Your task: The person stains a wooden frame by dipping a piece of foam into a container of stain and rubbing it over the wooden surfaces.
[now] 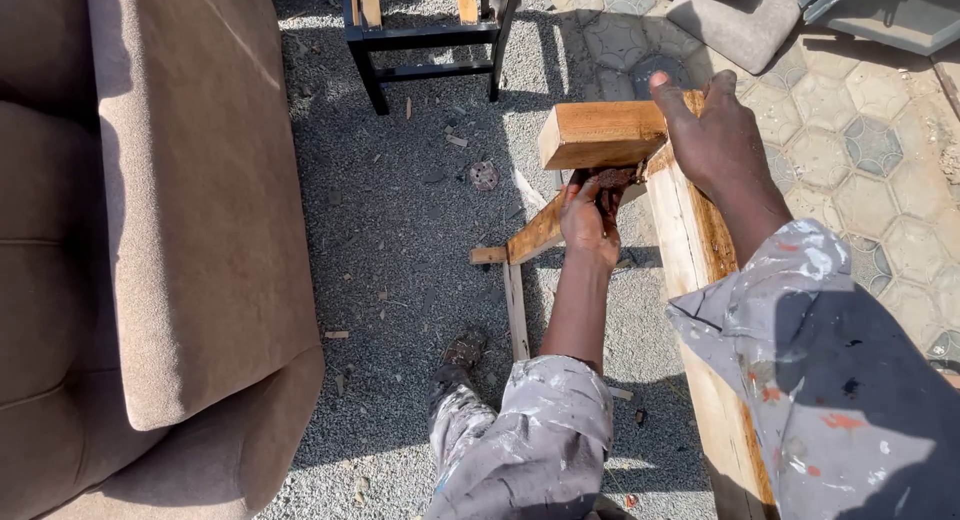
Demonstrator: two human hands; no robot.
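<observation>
Right hand [722, 140] fingers clasp the smooth wooden frame [600, 133]; left hand [588, 220] pinches a dark rough pad [612, 178].

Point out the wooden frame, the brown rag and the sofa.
wooden frame [600, 132], head view, side face of the top block
brown rag [612, 178], head view, bunched part above the fingers
sofa [200, 200], head view, armrest

Beige sofa [180, 230] left; grey gravel ground [400, 240]; black chair frame [430, 40] beyond; patterned paving [860, 130] right (harsh sun).
</observation>
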